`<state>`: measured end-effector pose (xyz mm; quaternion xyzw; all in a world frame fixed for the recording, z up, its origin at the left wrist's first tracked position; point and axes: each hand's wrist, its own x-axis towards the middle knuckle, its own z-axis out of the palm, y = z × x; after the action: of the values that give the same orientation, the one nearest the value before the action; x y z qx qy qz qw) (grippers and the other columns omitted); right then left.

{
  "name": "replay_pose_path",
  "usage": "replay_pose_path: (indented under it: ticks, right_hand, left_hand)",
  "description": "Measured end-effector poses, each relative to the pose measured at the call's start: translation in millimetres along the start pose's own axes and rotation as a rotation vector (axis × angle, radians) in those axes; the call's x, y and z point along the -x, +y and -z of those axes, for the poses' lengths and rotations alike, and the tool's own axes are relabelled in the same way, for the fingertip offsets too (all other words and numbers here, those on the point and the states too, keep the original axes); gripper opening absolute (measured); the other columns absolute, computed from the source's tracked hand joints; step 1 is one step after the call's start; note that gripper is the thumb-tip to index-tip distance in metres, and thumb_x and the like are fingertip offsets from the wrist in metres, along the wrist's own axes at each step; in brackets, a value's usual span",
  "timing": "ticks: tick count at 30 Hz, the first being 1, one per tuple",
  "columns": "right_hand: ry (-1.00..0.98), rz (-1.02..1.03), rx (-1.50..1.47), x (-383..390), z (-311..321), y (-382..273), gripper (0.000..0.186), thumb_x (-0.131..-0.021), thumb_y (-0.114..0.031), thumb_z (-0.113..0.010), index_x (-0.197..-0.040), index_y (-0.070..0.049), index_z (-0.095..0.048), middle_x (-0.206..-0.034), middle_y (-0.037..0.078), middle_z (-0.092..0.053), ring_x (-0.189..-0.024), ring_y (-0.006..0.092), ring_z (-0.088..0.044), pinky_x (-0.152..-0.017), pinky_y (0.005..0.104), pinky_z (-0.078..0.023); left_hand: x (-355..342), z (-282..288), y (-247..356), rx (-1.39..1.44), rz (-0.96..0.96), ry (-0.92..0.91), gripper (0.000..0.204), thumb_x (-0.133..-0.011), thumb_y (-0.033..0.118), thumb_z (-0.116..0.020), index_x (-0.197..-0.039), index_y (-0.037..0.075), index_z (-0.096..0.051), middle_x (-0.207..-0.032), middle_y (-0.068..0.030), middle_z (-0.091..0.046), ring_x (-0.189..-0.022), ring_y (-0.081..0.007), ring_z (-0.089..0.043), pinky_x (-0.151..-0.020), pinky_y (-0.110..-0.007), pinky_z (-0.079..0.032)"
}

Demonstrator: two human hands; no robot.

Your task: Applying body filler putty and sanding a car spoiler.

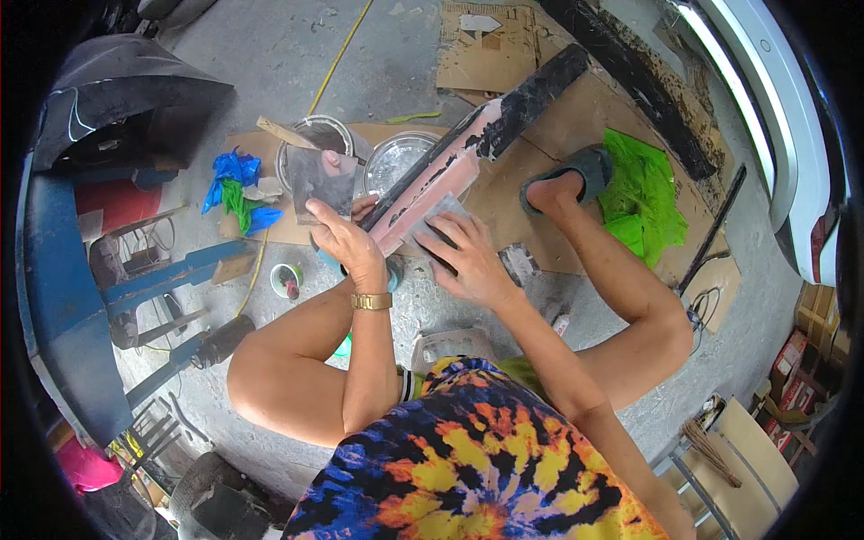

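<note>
A long black car trim panel [531, 96] slants across the floor in front of me, with pink filler [438, 184] spread along its near part. My left hand [349, 241], a gold watch on its wrist, is closed on a thin greyish square mixing board [317, 191] bearing a dab of pink filler [332, 162]. Some of its fingers reach the panel's near end; whether they grip it I cannot tell. My right hand [465, 256] presses a flat, pale spreader [443, 212] against the pink-coated side. Its fingers lie over the spreader and partly hide it.
Behind the board stands an open can [336, 135] with a wooden stick, next to a round metal lid [402, 155]. Blue and green plastic scraps [236, 184] lie left, a green sheet [637, 193] right by my sandalled foot. A white car body part [776, 135] rises at far right.
</note>
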<state>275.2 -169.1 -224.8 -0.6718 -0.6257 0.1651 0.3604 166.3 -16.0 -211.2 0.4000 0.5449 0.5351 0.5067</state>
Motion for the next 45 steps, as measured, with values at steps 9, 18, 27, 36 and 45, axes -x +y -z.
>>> replay_pose_path:
  ticks: [9, 18, 27, 36, 45]
  right_hand:
    - [0.086, -0.012, -0.034, -11, 3, 3, 0.055, -0.072, -0.009, -0.068, -0.127, -0.014, -0.059, -0.131, 0.012, -0.05, -0.125, 0.0337, -0.045, -0.107, 0.0519, -0.033]
    - [0.082, 0.001, 0.002, -7, -3, 3, 0.054, -0.071, -0.008, -0.068, -0.125, -0.013, -0.061, -0.129, 0.011, -0.052, -0.124, 0.0326, -0.046, -0.105, 0.0508, -0.036]
    - [0.101, -0.007, -0.021, -23, 14, -5, 0.055, -0.069, -0.007, -0.067, -0.123, -0.015, -0.062, -0.127, 0.008, -0.054, -0.12, 0.032, -0.048, -0.102, 0.0487, -0.038]
    - [0.041, 0.012, 0.028, -10, 5, -4, 0.051, -0.071, -0.014, -0.068, -0.122, -0.013, -0.06, -0.125, 0.008, -0.053, -0.12, 0.0305, -0.047, -0.101, 0.0511, -0.036]
    - [-0.047, -0.149, -0.043, 32, 28, -10, 0.052, -0.072, -0.01, -0.065, -0.124, -0.013, -0.061, -0.129, 0.01, -0.054, -0.12, 0.0345, -0.048, -0.101, 0.0481, -0.039]
  left_hand:
    - [6, -11, 17, -0.019, -0.015, -0.024, 0.063, -0.1, 0.053, -0.041, -0.109, -0.009, -0.042, -0.091, -0.02, -0.057, -0.06, -0.0259, -0.064, -0.057, -0.032, -0.056]
    - [1, -7, 15, -0.115, 0.019, -0.051, 0.06, -0.101, 0.051, -0.04, -0.128, -0.002, -0.041, -0.122, -0.019, -0.051, -0.09, -0.0265, -0.061, -0.063, -0.036, -0.061]
    - [-2, -5, 12, -0.086, 0.051, -0.052, 0.06, -0.101, 0.048, -0.041, -0.131, -0.003, -0.039, -0.124, -0.0206, -0.049, -0.085, -0.0281, -0.063, -0.059, -0.035, -0.062]
    - [-1, -8, 15, -0.132, 0.015, -0.056, 0.06, -0.102, 0.048, -0.039, -0.126, -0.007, -0.04, -0.119, -0.0208, -0.05, -0.083, -0.0275, -0.063, -0.058, -0.035, -0.062]
    - [-2, -8, 16, -0.077, 0.015, -0.026, 0.061, -0.101, 0.049, -0.041, -0.12, -0.009, -0.039, -0.115, -0.0212, -0.048, -0.073, -0.0259, -0.063, -0.056, -0.033, -0.061]
